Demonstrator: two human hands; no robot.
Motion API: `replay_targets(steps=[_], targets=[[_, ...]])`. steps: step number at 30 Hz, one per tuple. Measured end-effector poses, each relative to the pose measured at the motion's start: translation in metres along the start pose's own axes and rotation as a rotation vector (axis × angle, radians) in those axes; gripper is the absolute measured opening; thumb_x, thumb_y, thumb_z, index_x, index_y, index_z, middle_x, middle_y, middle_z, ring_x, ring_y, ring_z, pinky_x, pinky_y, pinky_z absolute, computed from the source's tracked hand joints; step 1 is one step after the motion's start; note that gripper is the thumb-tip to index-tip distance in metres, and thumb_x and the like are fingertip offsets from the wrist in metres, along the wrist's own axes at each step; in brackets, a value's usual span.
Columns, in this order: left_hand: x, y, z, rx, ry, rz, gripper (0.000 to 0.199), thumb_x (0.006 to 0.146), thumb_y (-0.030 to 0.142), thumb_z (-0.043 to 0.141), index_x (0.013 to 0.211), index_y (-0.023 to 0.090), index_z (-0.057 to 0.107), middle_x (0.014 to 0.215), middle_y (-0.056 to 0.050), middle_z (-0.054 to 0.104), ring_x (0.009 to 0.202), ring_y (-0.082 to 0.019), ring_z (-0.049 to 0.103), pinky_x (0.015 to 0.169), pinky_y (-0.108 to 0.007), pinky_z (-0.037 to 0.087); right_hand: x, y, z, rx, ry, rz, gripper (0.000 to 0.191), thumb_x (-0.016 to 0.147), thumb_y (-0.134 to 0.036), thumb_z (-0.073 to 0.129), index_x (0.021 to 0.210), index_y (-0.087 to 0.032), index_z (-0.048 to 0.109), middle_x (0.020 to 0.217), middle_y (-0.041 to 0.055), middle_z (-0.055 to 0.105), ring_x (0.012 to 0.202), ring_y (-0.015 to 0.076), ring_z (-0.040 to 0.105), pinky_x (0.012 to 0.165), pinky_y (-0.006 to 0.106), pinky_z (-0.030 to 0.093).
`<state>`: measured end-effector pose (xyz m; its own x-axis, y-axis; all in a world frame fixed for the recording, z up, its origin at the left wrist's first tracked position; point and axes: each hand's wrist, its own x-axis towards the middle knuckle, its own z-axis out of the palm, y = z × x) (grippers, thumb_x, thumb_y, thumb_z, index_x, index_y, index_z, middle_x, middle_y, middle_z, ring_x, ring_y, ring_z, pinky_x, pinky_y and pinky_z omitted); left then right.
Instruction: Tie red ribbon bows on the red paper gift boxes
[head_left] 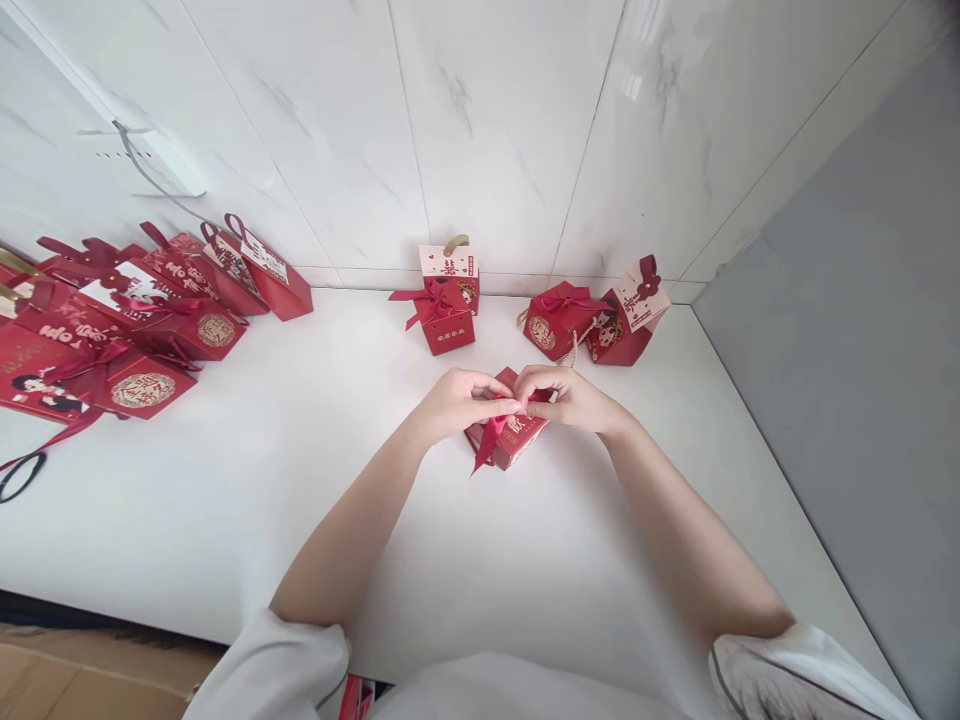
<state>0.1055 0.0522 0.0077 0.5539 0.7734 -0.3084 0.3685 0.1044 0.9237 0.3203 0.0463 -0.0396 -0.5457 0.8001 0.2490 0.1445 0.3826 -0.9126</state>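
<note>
One left hand (459,405), one right hand (570,400): fingers pinched closed on red ribbon (490,443), tips meeting. Red box (525,443) directly under fingers, on worktop (300,480). Bow-tied boxes (451,336) beyond fingers; stacked boxes (154,385) well left.

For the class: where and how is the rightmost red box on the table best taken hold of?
Probably by the dark-red handle atop the rightmost box, coming from above or the right: the handle sticks up, while the bow-topped box crowds its left side.
</note>
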Motion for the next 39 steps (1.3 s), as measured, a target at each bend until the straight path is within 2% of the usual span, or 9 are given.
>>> replay_targets(steps=[4, 9, 14, 19, 22, 25, 30, 34, 39], targets=[[0.002, -0.003, -0.001, -0.018, -0.002, 0.011, 0.032, 0.082, 0.045, 0.065, 0.087, 0.015, 0.074, 0.07, -0.004, 0.063, 0.06, -0.009, 0.053, 0.057, -0.023, 0.043, 0.0, -0.002, 0.002, 0.04, 0.096, 0.067, 0.021, 0.079, -0.035, 0.072, 0.092, -0.023, 0.061, 0.091, 0.0016, 0.065, 0.081, 0.0166, 0.059, 0.073, 0.031, 0.047], [0.007, -0.009, -0.003, -0.054, -0.015, 0.008, 0.032, 0.08, 0.044, 0.067, 0.091, 0.016, 0.075, 0.074, -0.004, 0.065, 0.058, -0.008, 0.05, 0.054, -0.024, 0.039, 0.001, 0.004, 0.004, 0.133, 0.13, 0.093, 0.021, 0.083, -0.041, 0.068, 0.085, -0.021, 0.06, 0.08, 0.0011, 0.063, 0.073, 0.0152, 0.056, 0.069, 0.03, 0.046], [0.006, -0.008, -0.003, -0.056, -0.027, 0.011, 0.034, 0.082, 0.046, 0.063, 0.089, 0.014, 0.074, 0.082, -0.008, 0.07, 0.059, -0.009, 0.052, 0.054, -0.024, 0.04, 0.002, 0.007, 0.005, 0.205, 0.153, 0.118, 0.024, 0.084, -0.043, 0.067, 0.085, -0.022, 0.056, 0.079, -0.0002, 0.062, 0.068, 0.0143, 0.057, 0.062, 0.028, 0.045], [0.001, -0.004, -0.004, 0.014, -0.058, 0.006, 0.029, 0.08, 0.042, 0.066, 0.088, 0.015, 0.074, 0.086, -0.008, 0.072, 0.069, -0.014, 0.062, 0.061, -0.026, 0.047, 0.003, -0.005, 0.007, 0.06, 0.188, 0.078, 0.019, 0.088, -0.04, 0.063, 0.086, -0.022, 0.058, 0.08, 0.0003, 0.063, 0.072, 0.0149, 0.058, 0.066, 0.03, 0.046], [-0.002, 0.0, -0.004, 0.023, -0.067, 0.006, 0.027, 0.08, 0.04, 0.065, 0.087, 0.016, 0.073, 0.088, -0.007, 0.073, 0.073, -0.015, 0.065, 0.064, -0.026, 0.049, 0.003, -0.015, 0.006, -0.074, 0.248, -0.005, 0.015, 0.087, -0.037, 0.065, 0.083, -0.022, 0.061, 0.084, 0.0018, 0.064, 0.078, 0.0166, 0.06, 0.072, 0.032, 0.048], [-0.003, 0.002, -0.001, 0.027, -0.041, 0.01, 0.026, 0.079, 0.04, 0.066, 0.081, 0.015, 0.071, 0.08, -0.005, 0.07, 0.069, -0.014, 0.062, 0.061, -0.025, 0.047, 0.003, -0.024, 0.006, -0.273, 0.292, -0.109, 0.011, 0.087, -0.034, 0.065, 0.083, -0.023, 0.066, 0.087, 0.0034, 0.066, 0.08, 0.0181, 0.06, 0.076, 0.035, 0.047], [-0.002, 0.0, 0.007, 0.061, 0.025, 0.02, 0.027, 0.076, 0.04, 0.067, 0.075, 0.013, 0.069, 0.07, -0.003, 0.063, 0.063, -0.012, 0.056, 0.057, -0.025, 0.042, 0.0, -0.034, 0.009, -0.604, 0.245, -0.169, 0.008, 0.092, -0.028, 0.059, 0.091, -0.023, 0.066, 0.09, 0.0034, 0.07, 0.084, 0.0191, 0.062, 0.082, 0.039, 0.041], [0.0, -0.003, 0.006, 0.035, 0.009, 0.014, 0.026, 0.08, 0.039, 0.065, 0.079, 0.014, 0.07, 0.072, -0.003, 0.065, 0.064, -0.013, 0.059, 0.059, -0.025, 0.044, -0.001, -0.036, 0.01, -0.548, 0.198, -0.164, 0.009, 0.094, -0.025, 0.056, 0.093, -0.022, 0.065, 0.089, 0.003, 0.069, 0.077, 0.0163, 0.061, 0.079, 0.035, 0.044], [0.001, -0.004, -0.004, -0.042, -0.09, 0.03, 0.026, 0.083, 0.034, 0.064, 0.098, 0.016, 0.074, 0.095, -0.008, 0.073, 0.084, -0.018, 0.067, 0.078, -0.031, 0.052, -0.004, -0.039, 0.001, -0.392, 0.125, -0.133, 0.011, 0.091, -0.029, 0.059, 0.089, -0.023, 0.068, 0.088, 0.0044, 0.065, 0.079, 0.0167, 0.06, 0.068, 0.031, 0.047]])
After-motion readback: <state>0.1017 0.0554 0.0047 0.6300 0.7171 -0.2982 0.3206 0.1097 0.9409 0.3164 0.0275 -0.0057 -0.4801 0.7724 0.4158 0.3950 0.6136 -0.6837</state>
